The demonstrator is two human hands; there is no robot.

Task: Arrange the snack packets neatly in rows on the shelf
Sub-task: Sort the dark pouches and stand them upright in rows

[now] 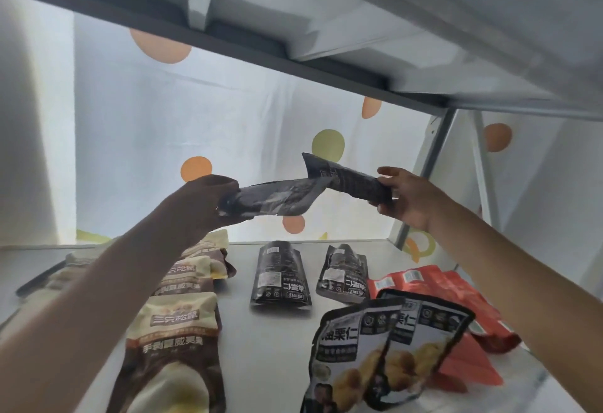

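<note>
Two chestnut packets point(375, 347) are being seen propped, print toward the camera, at the lower centre of the frame. A column of brown-and-cream packets point(176, 340) is being shown at the lower left and a pile of red packets point(456, 298) at the lower right, all on the shelf point(267, 347). Above them, at mid-frame, a greyish packet point(277, 198) is being gripped at its left end by the left hand point(212, 197), with the fingers curled round it. A black packet point(349, 180) is being pinched at its right end by the right hand point(404, 197), thumb above and fingers below. Both packets are being held in the air, well apart from the shelf. Their long axes are being carried roughly across the frame: the greyish packet is being pointed rightward from its fingers, and the black packet leftward and slightly upward. The free ends are thus being brought together at frame centre, though which one is in front cannot be told. Below, two flat dark packets point(280, 274) are being shown side by side, long axes running away from the camera. A quarter turn is judged to be needed before either held packet is laid in line with them. The shelf space in front of that pair is being straddled about evenly by both hands, so neither is judged nearer.
</note>
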